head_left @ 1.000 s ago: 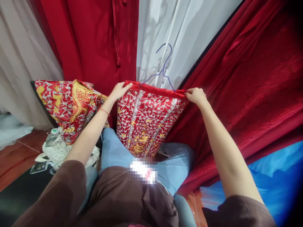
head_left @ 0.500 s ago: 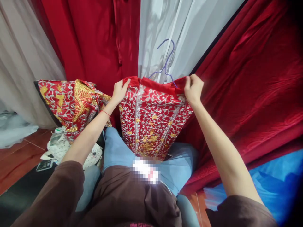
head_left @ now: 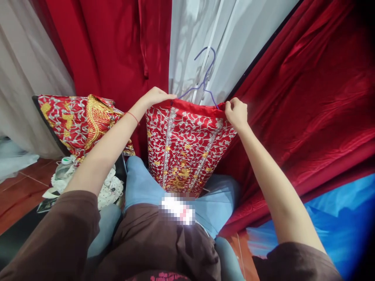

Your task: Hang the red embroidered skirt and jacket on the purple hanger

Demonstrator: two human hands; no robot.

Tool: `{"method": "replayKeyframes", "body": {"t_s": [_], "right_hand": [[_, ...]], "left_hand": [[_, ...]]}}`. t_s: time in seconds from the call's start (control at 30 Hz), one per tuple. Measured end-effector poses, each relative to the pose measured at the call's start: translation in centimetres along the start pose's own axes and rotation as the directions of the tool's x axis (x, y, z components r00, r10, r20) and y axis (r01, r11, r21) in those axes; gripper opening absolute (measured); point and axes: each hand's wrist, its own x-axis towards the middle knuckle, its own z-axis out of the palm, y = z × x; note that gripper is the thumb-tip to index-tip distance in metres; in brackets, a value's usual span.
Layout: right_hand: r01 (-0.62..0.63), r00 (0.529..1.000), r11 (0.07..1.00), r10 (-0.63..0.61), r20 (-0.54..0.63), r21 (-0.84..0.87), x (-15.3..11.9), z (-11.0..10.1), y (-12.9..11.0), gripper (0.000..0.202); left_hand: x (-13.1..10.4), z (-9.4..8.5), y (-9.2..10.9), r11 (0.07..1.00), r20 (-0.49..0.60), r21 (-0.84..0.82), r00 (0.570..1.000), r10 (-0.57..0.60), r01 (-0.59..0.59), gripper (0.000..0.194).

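Observation:
A red skirt (head_left: 187, 132) with silver and gold embroidery hangs between my hands, its lower end at my lap. A purple wire hanger (head_left: 204, 84) has its hook above the plain red waistband, and its lower part goes down behind the band. My left hand (head_left: 158, 95) grips the waistband's left corner, thumb stretched toward the hanger's left shoulder; the other fingers are mostly hidden. At the right corner, my right hand (head_left: 236, 113) pinches the band beside the hanger's right end.
At left, another red and gold embroidered garment (head_left: 70, 117) lies over a dark support. Below it are a white dotted cloth (head_left: 111, 191) and a clear bottle (head_left: 63, 169). Red drapes (head_left: 307, 97) hang at right, with blue fabric (head_left: 345, 218) on the tiled floor.
My left hand has shifted right along the waistband, its thumb now by the hanger's left shoulder. The waistband's raised flap there lies flatter. My right hand keeps its hold at the right corner.

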Motion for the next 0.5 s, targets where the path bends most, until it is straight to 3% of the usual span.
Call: {"method": "replayKeyframes", "body": {"t_s": [0.13,0.2,0.27,0.33,0.37,0.43,0.47,0.5], "right_hand": [[0.111,0.992,0.994,-0.11,-0.068,0.002,-0.8,-0.5,-2.3,0.034],[0.18,0.976,0.983,-0.173,-0.133,0.046,-1.9,-0.5,-4.9,0.037],[0.199,0.977,0.966,-0.183,-0.105,0.165,-3.4,-0.1,-8.2,0.039],[0.109,0.983,0.936,-0.152,0.106,0.335,-5.1,0.8,-11.3,0.044],[0.019,0.954,0.912,-0.139,0.265,0.409,-5.9,1.4,-12.6,0.048],[-0.192,0.811,0.85,-0.144,0.567,0.49,-7.4,2.9,-14.6,0.057],[-0.285,0.738,0.809,-0.158,0.657,0.515,-8.0,3.6,-15.3,0.06],[-0.363,0.696,0.753,-0.174,0.697,0.549,-8.5,4.3,-15.7,0.06]], "left_hand": [[-0.8,2.2,1.1,0.991,0.053,-0.059,0.991,0.124,-0.121,0.021],[-2.6,2.8,1.4,0.977,0.105,-0.111,0.975,0.196,-0.184,0.02],[-4.9,2.9,1.5,0.956,0.153,-0.14,0.949,0.277,-0.256,0.019],[-7.5,2.9,1.4,0.925,0.149,-0.14,0.916,0.371,-0.352,0.019],[-8.8,2.8,1.2,0.904,0.131,-0.127,0.897,0.422,-0.407,0.019],[-11.2,2.4,0.7,0.852,0.127,-0.076,0.843,0.523,-0.518,0.016],[-12.4,2.2,0.3,0.823,0.158,-0.042,0.81,0.565,-0.566,0.015],[-13.4,2.0,-0.2,0.795,0.211,-0.008,0.776,0.594,-0.606,0.014]]}}
